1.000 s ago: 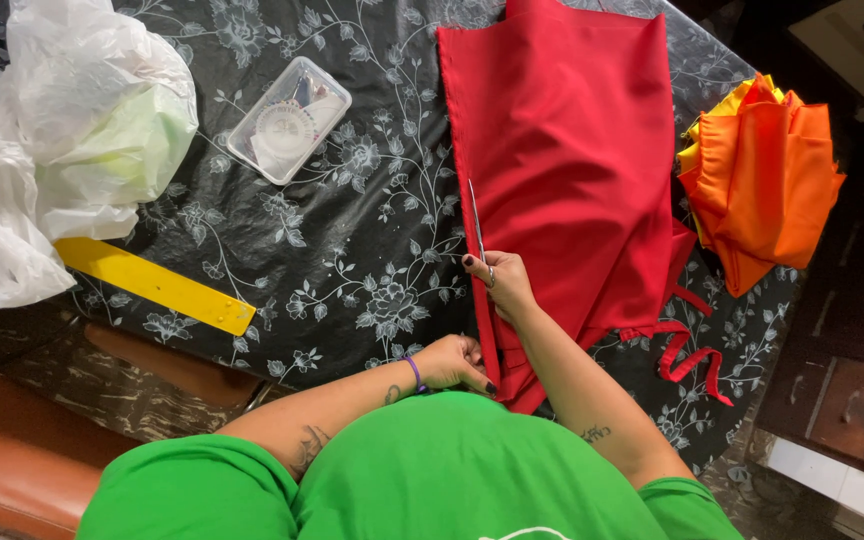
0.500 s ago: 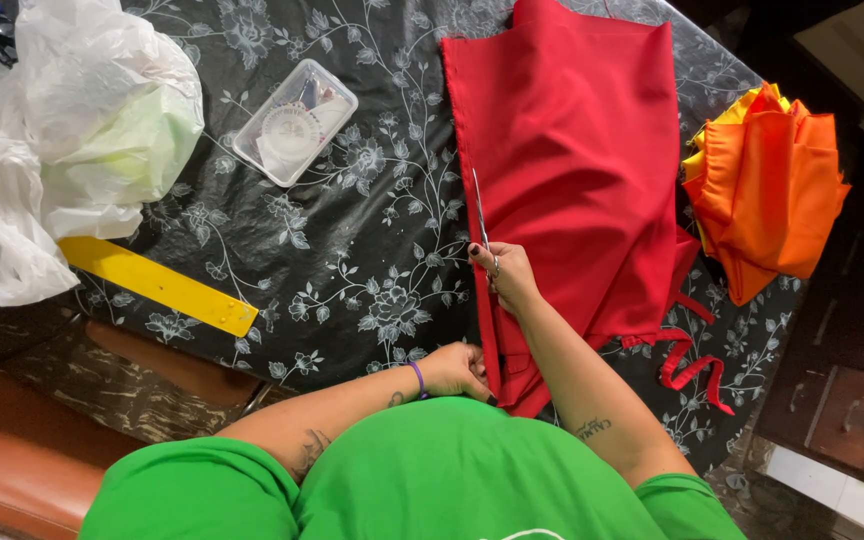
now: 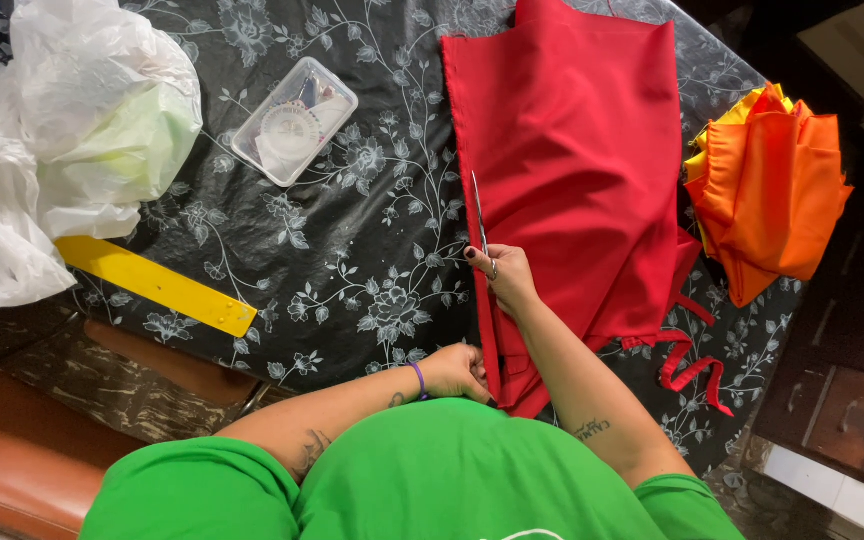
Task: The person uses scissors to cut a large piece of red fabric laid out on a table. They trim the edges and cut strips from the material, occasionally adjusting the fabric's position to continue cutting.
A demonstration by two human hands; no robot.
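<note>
**Cutting along the edge of red cloth**

At the far left, a white plastic bag (image 3: 72, 130) is sitting on the black floral table cover (image 3: 372, 260), with a yellow ruler (image 3: 157, 285) lying slantwise just below it and a clear lidded box (image 3: 294, 120) of small sewing bits resting further in.

Toward the middle, the left hand (image 3: 457, 372) is clenching the near end of the red fabric (image 3: 572, 180), pinning it at the table's edge beside the green shirt (image 3: 432, 480). Just beyond it, the right hand (image 3: 500, 275) is gripping a pair of scissors (image 3: 479, 215), blades pointing away along the cloth's left edge. To cut well here, the left hand should be keeping the cloth taut and flat while the blades are running parallel to the edge in long, steady bites.

The red fabric is lying smooth and folded, stretching up the table's centre, plain and slightly shiny. A narrow red strip (image 3: 692, 365) is curling off at its lower right. At the far right, a folded orange cloth (image 3: 777, 190) is resting apart.
</note>
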